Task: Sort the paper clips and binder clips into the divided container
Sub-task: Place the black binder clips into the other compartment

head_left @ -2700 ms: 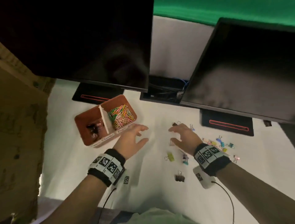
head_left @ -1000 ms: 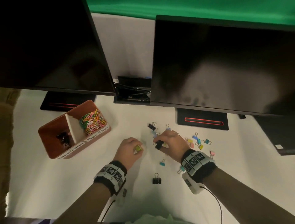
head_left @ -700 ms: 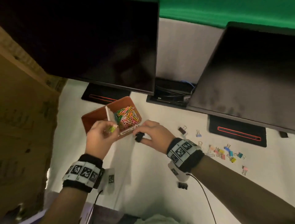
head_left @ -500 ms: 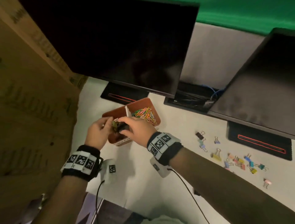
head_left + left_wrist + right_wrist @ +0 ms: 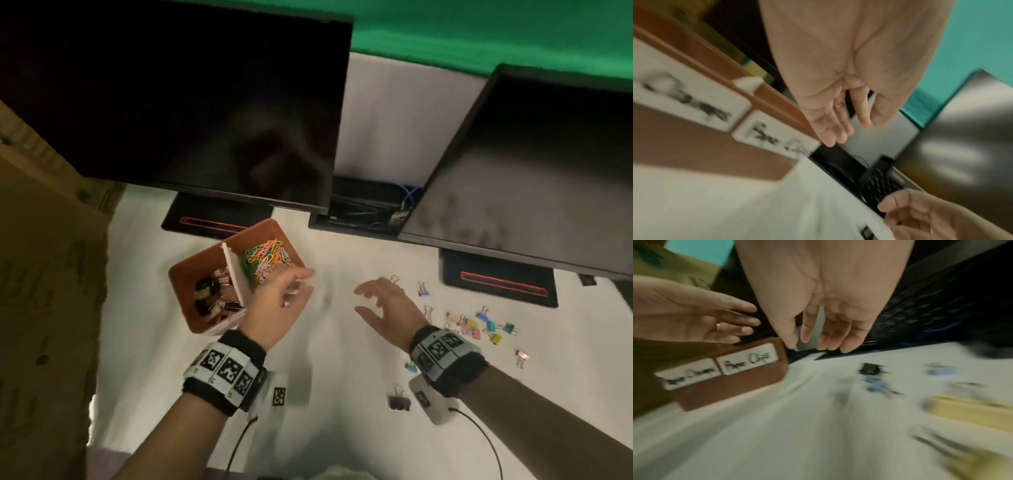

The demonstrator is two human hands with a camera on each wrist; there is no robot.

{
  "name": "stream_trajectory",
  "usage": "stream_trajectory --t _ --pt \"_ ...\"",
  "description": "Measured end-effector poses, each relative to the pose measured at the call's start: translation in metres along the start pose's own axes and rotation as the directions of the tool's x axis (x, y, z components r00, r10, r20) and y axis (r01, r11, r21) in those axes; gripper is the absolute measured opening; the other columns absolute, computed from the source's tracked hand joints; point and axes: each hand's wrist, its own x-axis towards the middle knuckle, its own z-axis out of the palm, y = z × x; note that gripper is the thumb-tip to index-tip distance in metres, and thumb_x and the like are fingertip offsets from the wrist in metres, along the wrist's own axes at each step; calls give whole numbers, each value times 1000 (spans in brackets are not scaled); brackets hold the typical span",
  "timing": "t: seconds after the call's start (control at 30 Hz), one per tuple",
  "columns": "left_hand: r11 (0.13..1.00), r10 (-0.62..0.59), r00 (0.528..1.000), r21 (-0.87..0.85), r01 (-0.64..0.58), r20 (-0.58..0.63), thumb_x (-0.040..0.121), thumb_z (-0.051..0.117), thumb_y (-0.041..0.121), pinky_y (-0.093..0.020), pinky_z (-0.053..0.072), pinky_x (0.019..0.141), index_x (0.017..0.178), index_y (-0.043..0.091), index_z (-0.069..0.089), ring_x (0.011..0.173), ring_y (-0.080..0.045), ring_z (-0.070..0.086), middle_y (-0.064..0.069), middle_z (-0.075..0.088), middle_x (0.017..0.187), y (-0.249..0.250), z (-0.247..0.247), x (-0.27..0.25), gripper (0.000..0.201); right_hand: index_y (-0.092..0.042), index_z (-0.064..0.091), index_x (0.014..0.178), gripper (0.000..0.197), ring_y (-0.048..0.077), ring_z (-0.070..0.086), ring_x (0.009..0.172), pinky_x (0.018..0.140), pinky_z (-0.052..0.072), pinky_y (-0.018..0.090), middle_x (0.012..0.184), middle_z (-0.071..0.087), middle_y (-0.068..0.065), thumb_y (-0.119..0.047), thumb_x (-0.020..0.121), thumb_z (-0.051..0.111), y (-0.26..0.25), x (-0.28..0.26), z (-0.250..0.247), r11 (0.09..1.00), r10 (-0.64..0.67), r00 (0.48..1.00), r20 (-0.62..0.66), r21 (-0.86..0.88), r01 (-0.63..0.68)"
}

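A brown divided container (image 5: 191, 274) stands on the white desk; its left compartment holds several binder clips (image 5: 214, 296), its right one a heap of coloured paper clips (image 5: 267, 260). Its front (image 5: 731, 382) carries two handwritten labels. My left hand (image 5: 291, 291) hovers at the container's near right corner, fingers straight and empty (image 5: 838, 128). My right hand (image 5: 376, 301) is to its right above the desk, fingers spread, holding nothing (image 5: 818, 337). Loose binder clips (image 5: 479, 325) lie scattered to the right; a dark one (image 5: 399, 401) lies near my right wrist.
Two dark monitors (image 5: 178, 102) (image 5: 534, 178) overhang the back of the desk on black bases (image 5: 496, 284). A cable tray (image 5: 363, 212) sits between them. A cardboard box (image 5: 44, 291) stands along the left edge. Wrist-camera cables trail toward the front edge.
Both hands carried binder clips from the desk to the container's left compartment and let them go. They have now pulled back rightward, empty, toward the loose clips.
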Motion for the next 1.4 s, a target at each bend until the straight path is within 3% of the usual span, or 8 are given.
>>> stream_trajectory --t 0.1,0.2,0.4,0.53,0.7,0.83,1.17,1.4 --pt "987 81 985 123 -100 153 83 65 19 -28 46 96 119 29 55 112 -8 49 8 43 124 4 52 18 38 -28 52 121 44 22 47 114 98 39 33 124 50 0 -29 81 68 50 -21 -21 982 172 983 -60 -68 -175" --pt "978 13 958 197 -73 288 79 69 22 -36 37 108 124 35 49 125 -15 39 3 28 139 8 94 39 51 -33 38 135 70 28 32 133 110 30 40 146 32 3 -33 75 73 74 -28 -42 952 298 952 63 -98 -292" --pt "854 -14 883 465 -233 469 74 73 29 -39 24 115 128 40 46 142 -23 13 3 1 156 12 150 84 62 -42 23 142 89 34 17 142 114 27 48 158 2 -1 -34 72 76 101 -12 -48 946 277 918 284 -249 -209" --pt "755 -124 821 590 -286 557 71 74 33 -42 26 113 129 40 46 139 -26 18 1 3 156 4 165 103 65 -36 33 141 75 35 19 140 113 28 45 157 9 1 -29 76 72 111 -3 -48 952 221 914 341 -279 -126" --pt "809 -39 861 522 -270 506 76 69 29 -40 31 110 119 33 57 131 -19 25 5 25 146 -7 170 94 45 -31 54 128 48 26 36 126 104 37 36 145 34 0 -19 83 62 116 -6 -35 983 140 968 208 -142 -112" --pt "862 29 900 445 -243 435 83 64 26 -32 37 102 99 22 67 106 -8 34 3 43 125 -14 172 86 17 -22 62 118 35 26 47 109 94 38 31 117 55 4 -20 82 63 116 -6 -31 989 134 978 158 -80 -122" --pt "907 30 950 391 -156 311 79 67 17 -20 36 89 85 18 69 102 -13 40 3 47 121 -30 166 64 7 -18 60 110 33 22 51 98 85 47 28 106 52 4 -7 79 62 99 -12 -23 980 198 964 177 -49 -192" --pt "973 -25 975 230 -28 222 77 70 15 -36 47 95 84 19 71 106 -19 52 10 48 111 -45 154 46 8 -18 58 108 34 19 55 86 72 46 19 103 47 1 -5 78 63 95 -18 -20 970 233 960 158 27 -240"
